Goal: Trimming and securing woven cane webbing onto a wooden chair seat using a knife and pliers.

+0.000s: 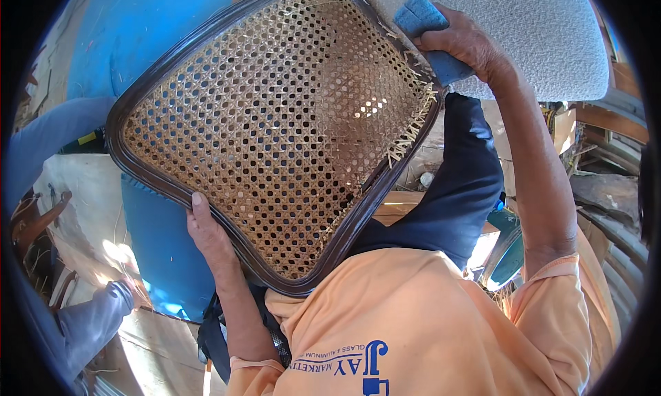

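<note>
**Cane chair seat held up in 2 hands**

The left hand (206,234) grips the near-left edge of the cane seat frame (158,183), a curved dark wooden rim around honeycomb-woven rattan webbing (275,127). The right hand (465,45) is clamped on a folded blue cloth (421,17) at the far-right rim, where frayed cane ends (413,134) stick out.

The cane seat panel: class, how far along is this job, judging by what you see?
Done: most of the woven cane looks intact in its dark frame. In hand: the left hand steadies the frame; the right hand presses a blue cloth at the edge. Left: loose strand ends stick out there.
</note>
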`<state>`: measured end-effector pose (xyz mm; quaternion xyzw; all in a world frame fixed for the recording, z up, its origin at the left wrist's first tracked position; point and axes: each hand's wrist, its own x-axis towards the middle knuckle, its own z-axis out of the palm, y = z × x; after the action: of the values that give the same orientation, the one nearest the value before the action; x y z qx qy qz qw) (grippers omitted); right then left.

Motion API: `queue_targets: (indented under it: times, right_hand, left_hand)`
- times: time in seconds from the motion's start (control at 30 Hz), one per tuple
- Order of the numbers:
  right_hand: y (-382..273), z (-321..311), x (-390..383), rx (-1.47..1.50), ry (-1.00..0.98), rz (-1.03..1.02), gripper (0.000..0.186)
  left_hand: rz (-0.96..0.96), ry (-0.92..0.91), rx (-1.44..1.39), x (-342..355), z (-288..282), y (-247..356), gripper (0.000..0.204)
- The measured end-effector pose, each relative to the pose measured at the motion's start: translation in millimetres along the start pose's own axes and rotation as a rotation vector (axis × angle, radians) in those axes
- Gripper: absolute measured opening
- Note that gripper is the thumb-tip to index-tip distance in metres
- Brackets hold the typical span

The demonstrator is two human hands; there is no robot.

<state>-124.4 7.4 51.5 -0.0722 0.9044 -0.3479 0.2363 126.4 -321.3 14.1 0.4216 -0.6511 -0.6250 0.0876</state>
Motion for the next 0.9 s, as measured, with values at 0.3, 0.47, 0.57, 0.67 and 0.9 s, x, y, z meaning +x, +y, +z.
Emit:
queue_targets:
  times: [0.3, 0.47, 0.57, 0.67, 0.9]
  right_hand:
    - [0.4, -1.1, -2.4, -0.033, 0.008, 0.009, 0.047]
    - [0.6, -1.8, -5.3, -0.052, 0.014, 0.015, 0.046]
    - [1.1, -1.9, -7.5, -0.062, 0.018, 0.018, 0.046]
    - [2.6, -1.5, -10.3, -0.071, 0.022, 0.023, 0.045]
    - [5.4, -1.6, -21.2, -0.036, 0.003, 0.059, 0.044]
  left_hand:
    - [-0.042, -0.022, -0.062, 4.5, -5.8, -6.4, 0.049]
    - [-0.049, -0.019, -0.061, 5.5, -6.7, -8.1, 0.052]
    - [-0.045, -0.025, -0.053, 2.5, -4.7, -3.2, 0.052]
    - [-0.061, -0.012, -0.097, 1.9, -4.0, -4.2, 0.052]
    - [-0.068, -0.022, -0.048, 2.9, -6.1, -3.2, 0.049]
